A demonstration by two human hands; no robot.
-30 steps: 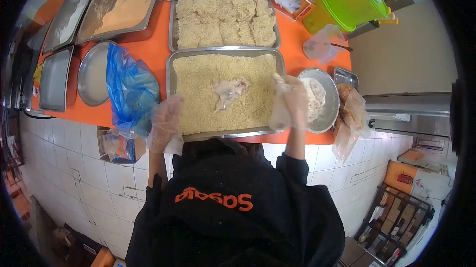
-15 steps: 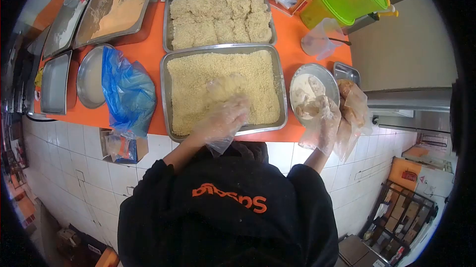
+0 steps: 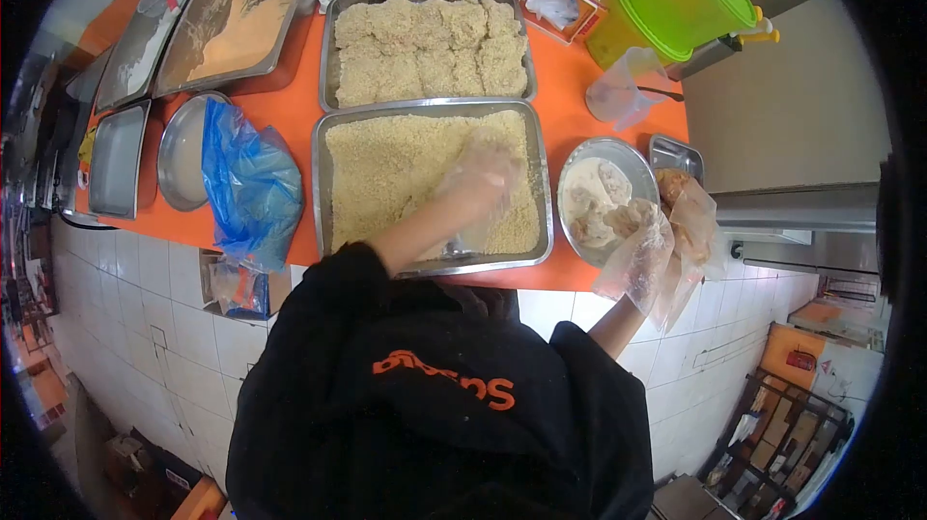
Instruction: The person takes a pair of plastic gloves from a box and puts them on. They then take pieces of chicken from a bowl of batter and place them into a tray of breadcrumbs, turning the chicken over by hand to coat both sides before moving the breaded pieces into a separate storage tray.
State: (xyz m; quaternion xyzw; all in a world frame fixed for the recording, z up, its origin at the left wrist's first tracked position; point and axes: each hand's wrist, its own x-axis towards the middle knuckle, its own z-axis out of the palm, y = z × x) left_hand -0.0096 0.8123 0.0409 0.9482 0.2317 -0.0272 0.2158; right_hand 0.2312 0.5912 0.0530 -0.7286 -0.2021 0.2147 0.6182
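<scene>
My left hand [image 3: 488,172], in a clear plastic glove, reaches into the right part of a metal tray [image 3: 551,221] of pale crumbs [image 3: 377,163]. Its fingers are blurred and partly sunk in the crumbs, so whether they grip anything is hidden. At the right, my gloved right hand [image 3: 639,235] is at the near edge of a round metal bowl [image 3: 570,158] of white batter. Batter coats its curled fingers; what lies between them cannot be made out. Pale battered pieces [image 3: 589,225] sit in the bowl beside these fingers.
Behind the crumb tray, another tray [image 3: 329,66] holds several crumb-coated pieces [image 3: 425,47]. A blue plastic bag [image 3: 251,182] and a pan of orange powder [image 3: 241,32] are at left. A clear jug [image 3: 618,85], green-lidded tubs [image 3: 666,8] and a bag of brownish pieces [image 3: 686,211] are at right.
My left hand has moved right and slightly away from me across the crumbs. My right hand stays at the bowl, its fingers slightly shifted. The view has tilted a little.
</scene>
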